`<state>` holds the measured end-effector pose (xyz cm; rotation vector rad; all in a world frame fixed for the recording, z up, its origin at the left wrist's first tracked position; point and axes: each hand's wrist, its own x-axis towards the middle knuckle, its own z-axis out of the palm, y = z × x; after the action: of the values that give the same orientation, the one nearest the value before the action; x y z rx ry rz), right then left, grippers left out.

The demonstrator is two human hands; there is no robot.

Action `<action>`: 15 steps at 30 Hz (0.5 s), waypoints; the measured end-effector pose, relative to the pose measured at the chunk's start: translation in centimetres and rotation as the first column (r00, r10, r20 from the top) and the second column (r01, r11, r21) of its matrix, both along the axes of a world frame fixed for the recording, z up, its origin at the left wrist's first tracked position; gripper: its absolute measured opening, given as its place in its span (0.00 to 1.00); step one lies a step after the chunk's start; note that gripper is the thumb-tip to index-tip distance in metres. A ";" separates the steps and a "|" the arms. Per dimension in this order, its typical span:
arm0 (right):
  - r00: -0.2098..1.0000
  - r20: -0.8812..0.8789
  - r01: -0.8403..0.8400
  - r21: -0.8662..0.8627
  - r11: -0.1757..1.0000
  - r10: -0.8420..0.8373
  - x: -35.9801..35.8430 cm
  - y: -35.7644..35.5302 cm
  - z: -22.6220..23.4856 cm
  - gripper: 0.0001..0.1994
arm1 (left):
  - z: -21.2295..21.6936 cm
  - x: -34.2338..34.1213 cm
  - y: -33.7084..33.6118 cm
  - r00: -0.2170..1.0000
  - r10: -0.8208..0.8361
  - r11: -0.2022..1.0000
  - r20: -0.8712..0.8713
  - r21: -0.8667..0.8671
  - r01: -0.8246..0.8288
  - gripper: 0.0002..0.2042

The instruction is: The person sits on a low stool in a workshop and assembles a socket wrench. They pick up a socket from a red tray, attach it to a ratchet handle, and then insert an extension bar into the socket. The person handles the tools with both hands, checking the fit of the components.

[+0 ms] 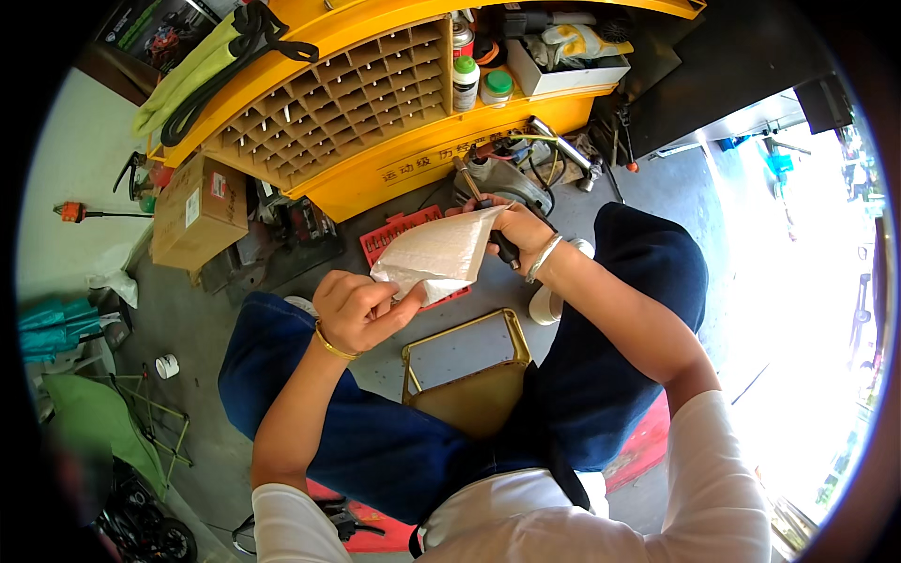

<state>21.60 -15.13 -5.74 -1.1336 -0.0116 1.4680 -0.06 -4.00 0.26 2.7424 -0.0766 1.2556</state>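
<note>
A wrinkled white sheet (pixel 436 251), like a thin foam or paper pouch, stretches between my two hands. My left hand (pixel 358 310) pinches its near left corner between thumb and fingers. On the far right edge, my right hand (pixel 522 233) grips the sheet together with a screwdriver-like tool (pixel 508 250) that has a dark handle. Its slim shaft points up and away, toward the yellow cabinet. Partly hidden under the sheet, a red tray (pixel 380 235) with small metal pieces in slots lies on the floor.
Ahead stands a yellow cabinet (pixel 347 192) with a cardboard compartment grid (pixel 328 103). Bottles (pixel 465 84) and a white box (pixel 568 75) with gloves sit on its shelf. A cardboard box (pixel 200 214) is at left. Between my knees is a gold-framed stool (pixel 469 399).
</note>
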 end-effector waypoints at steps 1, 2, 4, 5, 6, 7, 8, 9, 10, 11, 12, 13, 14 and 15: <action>1.000 0.001 0.003 0.009 1.000 -0.003 0.1 0.0 -0.2 0.08 | -0.1 0.0 0.0 1.000 -0.008 0.998 0.009 0.058 0.007 0.14; 1.000 0.002 0.006 0.019 1.000 -0.006 0.2 0.0 -0.5 0.08 | -0.1 0.0 0.0 1.000 -0.006 0.998 0.011 0.070 0.005 0.13; 1.000 0.014 0.000 0.022 1.000 0.000 0.2 0.1 -1.6 0.07 | 0.0 0.0 -0.3 1.000 -0.005 0.995 0.013 0.095 0.004 0.13; 1.000 0.018 0.002 0.018 1.000 -0.002 0.2 0.2 -2.0 0.06 | -0.1 0.0 -0.3 1.000 -0.003 0.993 0.020 0.116 0.000 0.12; 0.999 0.030 -0.013 0.007 1.000 0.013 0.3 0.2 -2.4 0.05 | -0.3 0.1 -0.3 1.000 -0.001 0.991 0.026 0.137 -0.003 0.12; 0.999 0.042 -0.029 -0.004 1.000 0.029 0.3 0.2 -2.4 0.03 | -0.5 0.1 -0.3 0.999 0.001 0.988 0.033 0.157 -0.006 0.12; 0.996 0.063 -0.062 -0.023 0.998 0.063 0.5 0.1 -2.4 0.02 | -0.5 0.0 -0.3 1.000 0.009 0.984 0.005 0.178 -0.010 0.12; 0.992 0.082 -0.094 -0.042 0.995 0.098 0.7 0.1 -2.3 0.03 | -0.5 -0.2 -0.3 1.000 0.018 0.980 -0.022 0.198 -0.013 0.11; 0.995 0.069 -0.074 -0.015 0.997 0.075 0.8 0.1 -2.4 0.03 | -0.5 -0.2 -0.4 0.998 0.027 0.975 -0.048 0.221 -0.015 0.11; 0.997 0.054 -0.054 0.012 0.998 0.053 0.9 0.1 -2.5 0.03 | -0.6 -0.2 -0.4 0.997 0.042 0.975 -0.068 0.219 -0.027 0.11; 0.999 0.039 -0.033 0.038 0.999 0.031 1.0 0.1 -2.6 0.03 | -0.7 -0.2 -0.5 0.994 0.058 0.975 -0.087 0.218 -0.038 0.10; 1.000 0.023 -0.014 0.061 0.998 0.013 1.3 0.0 -3.1 0.02 | -0.9 -0.1 -0.5 0.992 0.072 0.975 -0.106 0.216 -0.048 0.10; 1.000 0.005 0.004 0.085 0.996 -0.004 1.6 0.1 -3.5 0.03 | -0.9 0.0 -0.6 0.989 0.103 0.974 -0.108 0.213 -0.078 0.10; 1.000 -0.013 0.022 0.108 0.994 -0.021 1.9 0.0 -3.9 0.03 | -0.9 0.3 -0.6 0.985 0.133 0.972 -0.109 0.210 -0.108 0.10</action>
<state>23.47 -15.11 -9.63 -1.0349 -0.0695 1.4373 0.20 -4.58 -0.68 3.0362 -0.0283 1.1624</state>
